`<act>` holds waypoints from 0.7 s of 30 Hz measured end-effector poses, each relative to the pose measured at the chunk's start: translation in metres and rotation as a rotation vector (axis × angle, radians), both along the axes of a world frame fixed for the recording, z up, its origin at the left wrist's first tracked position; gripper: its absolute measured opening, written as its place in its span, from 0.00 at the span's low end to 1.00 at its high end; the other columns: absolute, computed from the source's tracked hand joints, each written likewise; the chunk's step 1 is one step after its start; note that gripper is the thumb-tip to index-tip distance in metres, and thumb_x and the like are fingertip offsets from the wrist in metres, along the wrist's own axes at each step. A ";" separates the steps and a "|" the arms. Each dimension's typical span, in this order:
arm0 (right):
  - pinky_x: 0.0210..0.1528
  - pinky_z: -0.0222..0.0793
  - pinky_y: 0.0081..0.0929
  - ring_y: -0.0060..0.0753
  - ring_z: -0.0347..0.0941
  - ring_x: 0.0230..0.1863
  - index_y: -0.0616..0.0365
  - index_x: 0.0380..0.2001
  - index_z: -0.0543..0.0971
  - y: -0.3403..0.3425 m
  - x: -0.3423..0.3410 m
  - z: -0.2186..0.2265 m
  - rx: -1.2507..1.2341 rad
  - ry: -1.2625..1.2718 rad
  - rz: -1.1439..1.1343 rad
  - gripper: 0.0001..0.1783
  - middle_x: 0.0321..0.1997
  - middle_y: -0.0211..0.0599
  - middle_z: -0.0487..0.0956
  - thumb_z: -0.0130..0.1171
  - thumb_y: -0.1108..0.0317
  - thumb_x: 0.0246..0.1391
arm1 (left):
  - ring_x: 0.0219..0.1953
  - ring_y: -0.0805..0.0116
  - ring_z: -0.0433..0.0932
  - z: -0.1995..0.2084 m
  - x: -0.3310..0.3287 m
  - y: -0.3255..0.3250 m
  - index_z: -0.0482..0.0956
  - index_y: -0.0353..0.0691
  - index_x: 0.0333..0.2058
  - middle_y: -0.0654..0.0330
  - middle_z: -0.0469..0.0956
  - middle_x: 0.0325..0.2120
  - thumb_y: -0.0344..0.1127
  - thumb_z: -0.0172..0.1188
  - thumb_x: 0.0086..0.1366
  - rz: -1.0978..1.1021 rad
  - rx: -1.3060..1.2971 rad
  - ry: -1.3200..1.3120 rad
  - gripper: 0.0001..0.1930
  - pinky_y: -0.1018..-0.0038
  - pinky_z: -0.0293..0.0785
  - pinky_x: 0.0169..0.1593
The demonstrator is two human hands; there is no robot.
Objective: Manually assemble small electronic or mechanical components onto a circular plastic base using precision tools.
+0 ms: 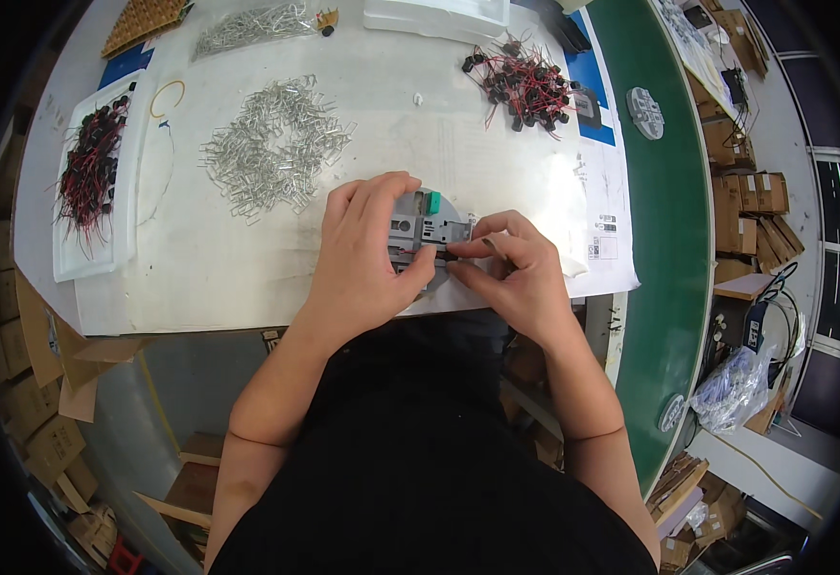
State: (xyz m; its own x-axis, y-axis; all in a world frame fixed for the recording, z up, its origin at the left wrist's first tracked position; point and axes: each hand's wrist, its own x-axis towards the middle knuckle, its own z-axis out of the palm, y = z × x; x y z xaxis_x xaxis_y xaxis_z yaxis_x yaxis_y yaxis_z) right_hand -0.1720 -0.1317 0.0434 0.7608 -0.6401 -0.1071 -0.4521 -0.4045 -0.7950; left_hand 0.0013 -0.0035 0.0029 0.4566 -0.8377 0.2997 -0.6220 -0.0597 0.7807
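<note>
Near the table's front edge lies a round grey plastic housing (447, 213) with a green block (433, 202) on its upper part. My left hand (366, 251) grips the housing's left side, fingers over the far rim and thumb on its face. My right hand (516, 273) pinches a small dark part (445, 255) against the right side of the housing; the fingers partly hide it. A pile of bent silvery metal pieces (276, 144) lies beyond my left hand. Farther right is a heap of black parts with red and black wires (527, 86).
A white tray (136, 192) at the left holds more wired black parts. A clear bag of metal pieces (255, 29) and a white tray (436, 17) sit at the back. Printed sheets (607, 220) lie right. Another grey disc (645, 113) rests on the green surface (665, 240).
</note>
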 end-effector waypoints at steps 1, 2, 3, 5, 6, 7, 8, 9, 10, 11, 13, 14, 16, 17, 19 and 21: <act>0.31 0.72 0.28 0.27 0.74 0.27 0.50 0.41 0.92 0.001 -0.002 -0.003 -0.007 -0.015 -0.016 0.15 0.38 0.31 0.80 0.79 0.71 0.47 | 0.60 0.46 0.71 0.000 0.000 0.000 0.73 0.37 0.60 0.52 0.77 0.58 0.33 0.72 0.54 -0.001 0.000 0.001 0.34 0.55 0.66 0.67; 0.31 0.72 0.28 0.27 0.74 0.27 0.50 0.41 0.92 0.001 -0.002 -0.005 -0.007 -0.014 -0.017 0.15 0.38 0.31 0.80 0.79 0.71 0.47 | 0.61 0.46 0.70 0.001 0.000 -0.001 0.73 0.38 0.60 0.53 0.77 0.59 0.32 0.72 0.54 -0.007 -0.002 0.006 0.33 0.55 0.66 0.67; 0.31 0.72 0.28 0.27 0.75 0.27 0.50 0.41 0.92 0.002 -0.001 -0.007 -0.042 -0.024 -0.012 0.14 0.37 0.31 0.80 0.78 0.71 0.48 | 0.62 0.47 0.70 0.002 0.000 -0.001 0.74 0.38 0.60 0.53 0.78 0.59 0.32 0.72 0.54 -0.014 -0.004 0.011 0.33 0.56 0.66 0.67; 0.32 0.73 0.28 0.29 0.75 0.27 0.50 0.40 0.92 0.003 0.000 -0.010 -0.111 -0.046 0.002 0.11 0.35 0.32 0.81 0.76 0.71 0.51 | 0.62 0.48 0.70 0.003 0.000 -0.001 0.74 0.38 0.60 0.53 0.78 0.59 0.31 0.71 0.54 -0.019 -0.004 0.015 0.33 0.56 0.67 0.67; 0.32 0.73 0.28 0.29 0.75 0.27 0.50 0.40 0.92 0.003 0.000 -0.007 -0.109 -0.047 0.003 0.11 0.35 0.32 0.81 0.76 0.71 0.51 | 0.62 0.48 0.70 0.002 -0.001 -0.003 0.75 0.38 0.60 0.53 0.78 0.59 0.31 0.71 0.54 -0.007 -0.001 -0.005 0.32 0.56 0.67 0.67; 0.31 0.73 0.27 0.28 0.75 0.27 0.52 0.38 0.91 0.003 0.000 -0.002 -0.134 0.009 0.030 0.08 0.34 0.32 0.81 0.75 0.70 0.54 | 0.61 0.48 0.70 0.002 -0.001 -0.004 0.75 0.39 0.59 0.53 0.78 0.59 0.31 0.71 0.54 0.005 0.002 -0.026 0.32 0.57 0.67 0.67; 0.31 0.72 0.26 0.27 0.74 0.26 0.55 0.36 0.90 0.002 0.000 0.003 -0.160 0.065 0.057 0.05 0.32 0.32 0.82 0.73 0.70 0.56 | 0.61 0.48 0.70 0.002 -0.002 -0.004 0.75 0.39 0.59 0.53 0.78 0.59 0.31 0.71 0.53 0.017 0.005 -0.047 0.32 0.57 0.66 0.67; 0.30 0.71 0.26 0.26 0.74 0.26 0.58 0.34 0.89 0.002 0.000 0.005 -0.187 0.121 0.084 0.04 0.31 0.33 0.82 0.72 0.69 0.59 | 0.61 0.48 0.70 0.002 -0.002 -0.003 0.75 0.39 0.59 0.53 0.78 0.59 0.31 0.71 0.53 0.019 0.005 -0.048 0.32 0.57 0.66 0.67; 0.30 0.71 0.26 0.26 0.74 0.26 0.58 0.34 0.89 0.001 -0.001 0.004 -0.191 0.122 0.083 0.04 0.31 0.33 0.82 0.72 0.69 0.59 | 0.61 0.48 0.71 0.002 -0.004 -0.003 0.75 0.39 0.59 0.53 0.78 0.59 0.31 0.72 0.53 0.027 0.012 -0.065 0.32 0.57 0.66 0.67; 0.28 0.68 0.25 0.24 0.70 0.24 0.60 0.33 0.86 -0.001 -0.003 0.000 -0.038 -0.094 0.063 0.09 0.29 0.34 0.80 0.66 0.67 0.65 | 0.60 0.48 0.71 0.003 -0.006 -0.004 0.75 0.39 0.59 0.53 0.78 0.59 0.31 0.72 0.53 0.036 0.019 -0.081 0.32 0.57 0.66 0.66; 0.24 0.60 0.23 0.20 0.64 0.20 0.65 0.30 0.81 -0.003 -0.003 -0.005 0.273 -0.523 0.025 0.21 0.26 0.36 0.77 0.55 0.62 0.77 | 0.60 0.48 0.71 0.005 -0.007 -0.004 0.75 0.40 0.58 0.53 0.78 0.58 0.31 0.72 0.52 0.046 0.023 -0.096 0.32 0.58 0.66 0.66; 0.24 0.60 0.23 0.20 0.64 0.20 0.65 0.30 0.81 -0.003 0.003 -0.007 0.270 -0.522 0.027 0.21 0.26 0.36 0.77 0.55 0.62 0.77 | 0.60 0.48 0.71 0.006 -0.007 -0.004 0.75 0.40 0.58 0.54 0.78 0.58 0.31 0.72 0.52 0.048 0.023 -0.097 0.32 0.58 0.66 0.67; 0.23 0.57 0.23 0.20 0.60 0.19 0.65 0.28 0.77 0.009 0.028 -0.015 0.320 -0.723 0.009 0.28 0.25 0.37 0.76 0.46 0.56 0.80 | 0.59 0.48 0.71 0.006 -0.006 -0.005 0.76 0.41 0.58 0.54 0.78 0.58 0.31 0.72 0.52 0.043 0.028 -0.105 0.32 0.58 0.65 0.67; 0.22 0.56 0.23 0.21 0.58 0.18 0.65 0.28 0.75 0.012 0.036 -0.017 0.347 -0.822 0.005 0.31 0.25 0.38 0.75 0.41 0.53 0.82 | 0.59 0.48 0.71 0.005 -0.005 -0.004 0.76 0.41 0.58 0.54 0.78 0.58 0.31 0.72 0.52 0.047 0.029 -0.107 0.32 0.58 0.65 0.67; 0.22 0.56 0.22 0.21 0.58 0.18 0.65 0.28 0.74 0.011 0.037 -0.021 0.342 -0.844 0.005 0.31 0.25 0.38 0.74 0.41 0.52 0.82 | 0.60 0.48 0.71 0.003 -0.004 -0.003 0.76 0.41 0.59 0.55 0.77 0.59 0.32 0.73 0.51 0.031 0.023 -0.086 0.33 0.58 0.65 0.67; 0.23 0.57 0.22 0.21 0.58 0.18 0.65 0.29 0.73 0.011 0.039 -0.022 0.333 -0.877 0.001 0.32 0.24 0.38 0.73 0.40 0.49 0.82 | 0.60 0.48 0.71 0.001 -0.005 -0.003 0.76 0.42 0.59 0.55 0.77 0.59 0.32 0.73 0.51 0.033 0.026 -0.070 0.33 0.58 0.65 0.67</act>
